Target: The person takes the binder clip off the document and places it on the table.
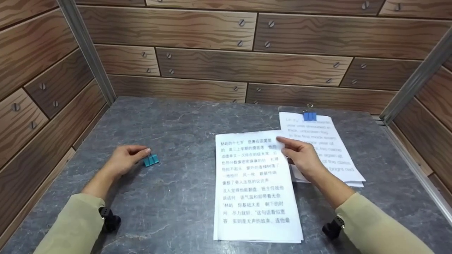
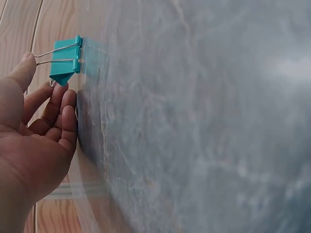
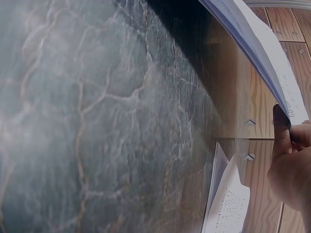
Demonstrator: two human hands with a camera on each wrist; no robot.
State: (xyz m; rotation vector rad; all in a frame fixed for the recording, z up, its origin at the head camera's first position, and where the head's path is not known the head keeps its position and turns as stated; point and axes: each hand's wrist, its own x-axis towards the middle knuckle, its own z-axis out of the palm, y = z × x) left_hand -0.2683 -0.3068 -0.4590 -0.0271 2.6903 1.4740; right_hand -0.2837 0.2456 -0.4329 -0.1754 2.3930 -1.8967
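On the left of the table, my left hand (image 1: 126, 160) pinches a teal binder clip (image 1: 151, 160) by its wire handles. In the left wrist view the thumb lies on one handle of the clip (image 2: 67, 59) and the fingertips are at the other. My right hand (image 1: 302, 155) pinches the upper right edge of a stack of paper sheets (image 1: 254, 190) printed with Chinese text. That edge is raised off the table in the right wrist view, with the thumb and fingers on either side of the sheets (image 3: 272, 58).
Behind the right hand lies a second paper stack (image 1: 317, 137) with English print, a blue binder clip (image 1: 310, 116) on its top edge. The Chinese sheets partly overlap it. Wood-patterned walls (image 1: 212, 63) and metal posts (image 1: 88, 53) enclose the grey marbled table (image 1: 169, 211).
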